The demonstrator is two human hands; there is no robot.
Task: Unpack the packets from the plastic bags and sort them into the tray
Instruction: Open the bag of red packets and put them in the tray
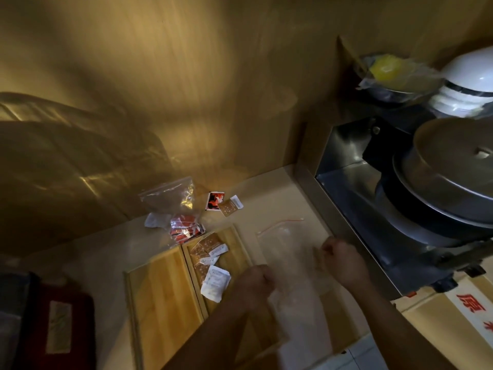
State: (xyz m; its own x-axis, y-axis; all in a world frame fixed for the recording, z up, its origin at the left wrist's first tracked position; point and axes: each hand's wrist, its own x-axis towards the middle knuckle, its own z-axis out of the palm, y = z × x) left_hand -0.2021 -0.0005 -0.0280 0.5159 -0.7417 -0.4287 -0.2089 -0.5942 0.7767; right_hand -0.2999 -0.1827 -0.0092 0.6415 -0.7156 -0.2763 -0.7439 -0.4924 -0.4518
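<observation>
A wooden tray (160, 295) with two compartments lies on the counter. Its right compartment holds several brown and white packets (210, 260); the left one is bare. My left hand (253, 284) and my right hand (338, 260) each grip a side of a clear zip bag (285, 249) with a red seal strip, stretched over the tray's right edge. Behind the tray stands another clear bag (178, 209) with red packets inside. A red packet (214, 200) and a brown packet (229, 208) lie loose beside it.
A metal machine with round lids (440, 188) fills the right side. White bowls (469, 84) and a bagged yellow item (386, 70) sit on a shelf above. A cardboard box with red characters (464, 316) is at lower right, a dark red box (56, 324) at lower left.
</observation>
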